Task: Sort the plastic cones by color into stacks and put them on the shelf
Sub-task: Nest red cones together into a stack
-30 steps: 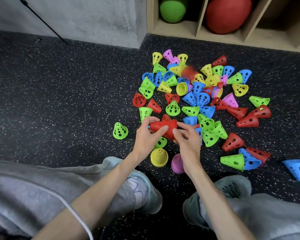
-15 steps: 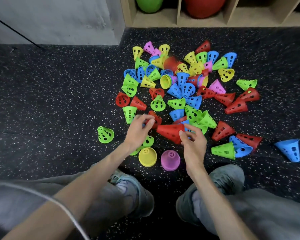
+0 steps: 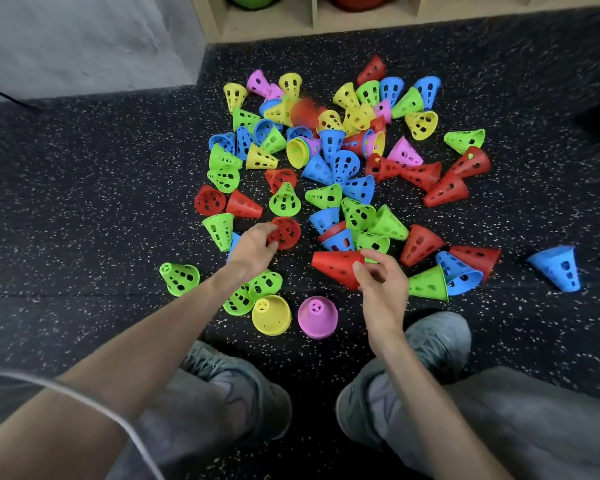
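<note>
While the shelf (image 3: 361,24) is cut off at the top edge, loose cones (image 3: 329,157) fill frame centre. Right hand (image 3: 381,289) pinches a red cone stack (image 3: 336,268) lying sideways. Left hand (image 3: 253,249) curls fingertips on a red cone (image 3: 288,232), grip partly hidden.

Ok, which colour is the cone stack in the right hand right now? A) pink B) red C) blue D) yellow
B: the right hand holds the red cone stack by its wide end, tip pointing left, above the floor.
</note>
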A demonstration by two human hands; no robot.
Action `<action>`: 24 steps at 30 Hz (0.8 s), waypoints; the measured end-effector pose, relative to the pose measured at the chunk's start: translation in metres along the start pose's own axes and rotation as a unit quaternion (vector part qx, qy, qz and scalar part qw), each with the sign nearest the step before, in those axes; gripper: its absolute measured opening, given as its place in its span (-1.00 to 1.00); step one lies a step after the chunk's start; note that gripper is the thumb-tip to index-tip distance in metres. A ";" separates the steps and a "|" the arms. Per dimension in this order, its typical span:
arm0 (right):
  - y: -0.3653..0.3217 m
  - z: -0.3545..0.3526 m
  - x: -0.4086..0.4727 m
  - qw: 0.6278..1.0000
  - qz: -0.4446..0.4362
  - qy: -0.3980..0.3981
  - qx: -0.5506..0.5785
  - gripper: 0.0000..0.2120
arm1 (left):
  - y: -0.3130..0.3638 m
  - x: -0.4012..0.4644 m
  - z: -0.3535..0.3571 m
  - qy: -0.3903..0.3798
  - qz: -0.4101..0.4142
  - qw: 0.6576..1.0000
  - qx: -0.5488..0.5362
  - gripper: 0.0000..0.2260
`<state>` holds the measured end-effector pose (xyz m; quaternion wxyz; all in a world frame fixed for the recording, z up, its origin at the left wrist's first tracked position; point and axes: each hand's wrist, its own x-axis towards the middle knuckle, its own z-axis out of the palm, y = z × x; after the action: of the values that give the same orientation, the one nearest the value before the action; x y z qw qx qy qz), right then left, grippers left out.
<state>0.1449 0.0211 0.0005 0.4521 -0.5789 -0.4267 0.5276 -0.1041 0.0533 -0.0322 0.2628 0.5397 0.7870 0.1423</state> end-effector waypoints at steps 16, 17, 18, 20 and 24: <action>-0.023 -0.011 -0.007 0.999 -0.020 -0.018 0.016 -0.75 | 0.020 -0.067 -0.014 0.030 0.113 0.993 0.012 -0.43; -0.025 -0.011 -0.009 0.999 -0.026 -0.026 0.015 -0.74 | 0.022 -0.072 -0.014 0.030 0.121 0.992 0.017 -0.43; -0.028 -0.011 -0.011 0.999 -0.033 -0.034 0.012 -0.74 | 0.023 -0.077 -0.013 0.033 0.132 0.990 0.024 -0.43; -0.031 -0.009 -0.016 0.998 -0.046 -0.047 -0.002 -0.73 | 0.026 -0.087 -0.011 0.044 0.158 0.985 0.047 -0.41; -0.032 -0.010 -0.024 0.997 -0.055 -0.054 -0.019 -0.73 | 0.031 -0.099 -0.008 0.057 0.204 0.974 0.084 -0.40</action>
<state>0.1523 0.0045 0.0379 0.4455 -0.5336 -0.4913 0.5247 -0.0572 -0.0263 0.0158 0.1368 0.7004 0.6828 0.1566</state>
